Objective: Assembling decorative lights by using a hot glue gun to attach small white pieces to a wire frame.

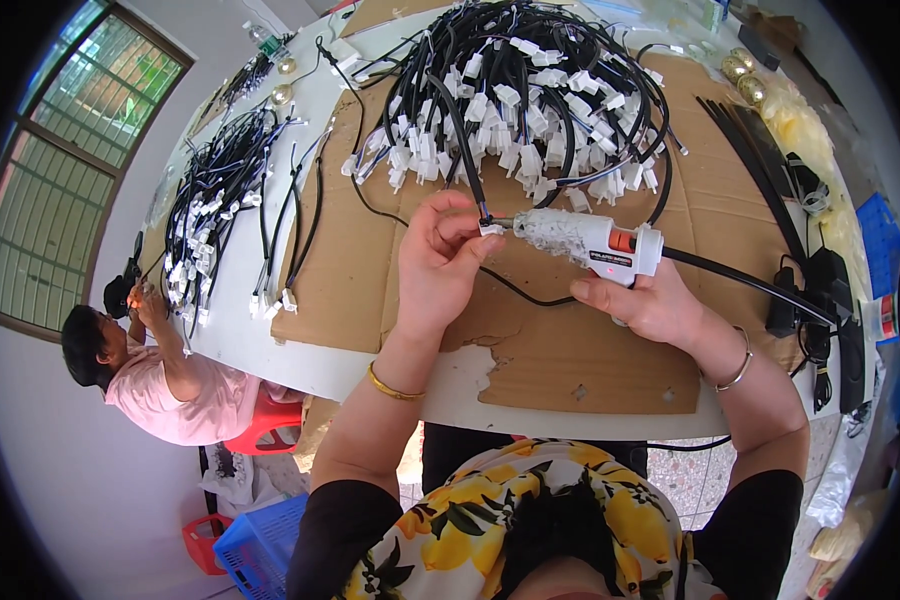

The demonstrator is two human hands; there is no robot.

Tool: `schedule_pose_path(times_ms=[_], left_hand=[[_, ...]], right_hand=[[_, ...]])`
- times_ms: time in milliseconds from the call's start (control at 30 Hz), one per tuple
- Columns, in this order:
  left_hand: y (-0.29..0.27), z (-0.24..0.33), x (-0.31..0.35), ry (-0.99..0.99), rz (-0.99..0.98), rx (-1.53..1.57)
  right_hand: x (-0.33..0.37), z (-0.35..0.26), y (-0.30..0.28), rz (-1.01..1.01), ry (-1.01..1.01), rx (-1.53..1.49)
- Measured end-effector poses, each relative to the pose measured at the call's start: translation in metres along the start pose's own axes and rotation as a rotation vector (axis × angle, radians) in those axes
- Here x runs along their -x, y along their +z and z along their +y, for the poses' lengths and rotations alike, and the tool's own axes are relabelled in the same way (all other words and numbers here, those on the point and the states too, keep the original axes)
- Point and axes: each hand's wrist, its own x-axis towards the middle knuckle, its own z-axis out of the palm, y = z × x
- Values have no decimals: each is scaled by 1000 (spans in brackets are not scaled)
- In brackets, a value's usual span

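Pinched in my left hand (438, 255) is a white plug connector (492, 229) at the end of a black sleeved cable (462, 140). My right hand (645, 305) is wrapped round a white hot glue gun (610, 245) with a glowing red light on its side. The gun's nozzle points left and meets the cable at the connector. Clumps of clear glue coat the gun's front, and a black glue stick (740, 277) runs out of its back. Just beyond my hands a big heap of black cables with white connectors (530, 110) covers the cardboard (590, 370).
Several loose cables (295, 220) and another cable pile (205, 200) lie to the left. There a person in pink (185, 385) sits on a red stool (265, 425), handling something orange. Black sticks (755, 165), adapters (828, 280) and a blue crate (878, 255) are at the right.
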Motion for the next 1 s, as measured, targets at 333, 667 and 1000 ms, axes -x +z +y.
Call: schedule_pose_path(times_ms=[333, 667, 1000], left_hand=[[0, -1, -1, 43, 7, -62], [0, -5, 0, 94, -5, -9], [0, -4, 1, 44, 61, -156]], right_hand=[[0, -3, 0, -36, 69, 29], [-1, -6, 1, 12, 85, 9], [-1, -2, 2, 30, 42, -3]])
